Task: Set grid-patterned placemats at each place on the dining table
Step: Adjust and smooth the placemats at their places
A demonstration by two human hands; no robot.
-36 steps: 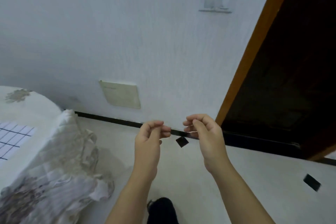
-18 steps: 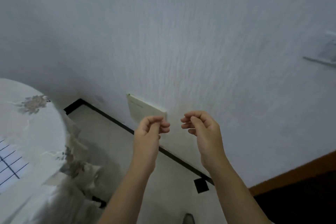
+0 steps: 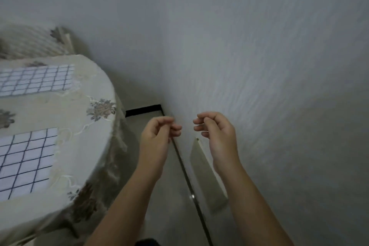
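Observation:
Two white placemats with a dark grid lie on the dining table (image 3: 79, 146), which is covered by a cream floral cloth, at the left. The near placemat (image 3: 26, 162) is cut off by the left edge of the frame, and the far placemat (image 3: 38, 80) lies beyond it. My left hand (image 3: 157, 138) and my right hand (image 3: 217, 136) are raised side by side to the right of the table, over the floor by the wall. Their fingers are loosely curled and hold nothing. Neither hand touches the table.
A grey-white wall fills the right and top. A beige panel (image 3: 205, 171) is mounted low on it, above a dark baseboard (image 3: 142, 110). A blurred patterned chair back (image 3: 30, 42) stands behind the table. A narrow strip of floor runs between table and wall.
The view has swung left: the doorway and wall switch have gone out of frame, and the table with two placemats has come in. Both hands stay raised, empty and loosely curled.

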